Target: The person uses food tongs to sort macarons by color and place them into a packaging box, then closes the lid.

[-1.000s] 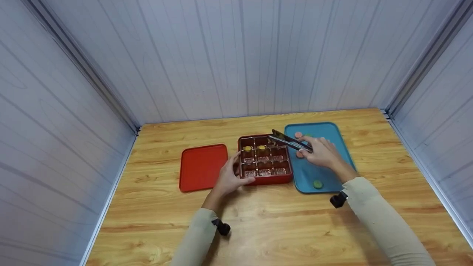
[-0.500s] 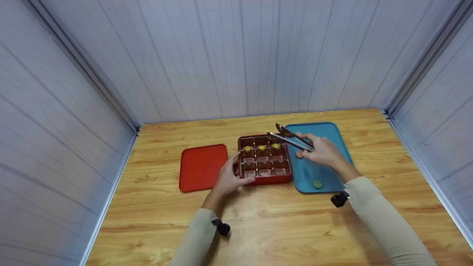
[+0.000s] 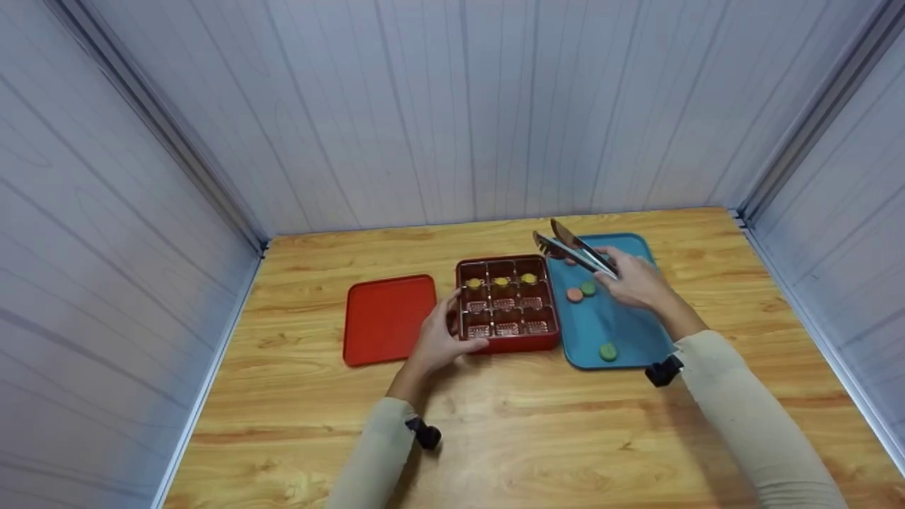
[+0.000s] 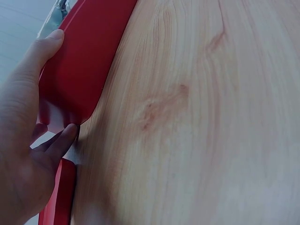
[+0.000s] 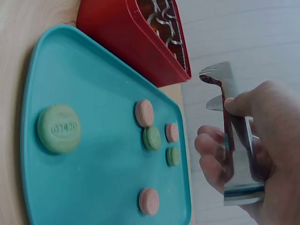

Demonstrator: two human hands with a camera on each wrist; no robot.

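Observation:
My left hand (image 3: 440, 345) grips the near-left corner of a red box (image 3: 520, 345), thumb on its front wall and fingers along its left side. The box has a brown, clear-walled insert of square compartments. Three yellow macarons (image 3: 501, 282) stand in its back row. My right hand (image 3: 636, 283) holds metal serving tongs (image 3: 576, 249) above the back-left of a blue tray (image 3: 587, 336). The tongs' tips are spread with nothing between them. On the tray lie several macarons, such as a large-looking green macaron (image 5: 59, 128) and a pink macaron (image 5: 144, 113) touching another green macaron (image 5: 151, 138).
A flat red square lid (image 3: 389, 322) lies left of the box, close to my left hand. The blue tray stands against the box's right side. Pale panelled walls (image 3: 452, 113) enclose the wooden table (image 3: 495, 424) at the back and sides.
The tongs have let go of the third yellow macaron in the back-right compartment. They have opened and moved up and right, over the tray. My left hand stays on the box.

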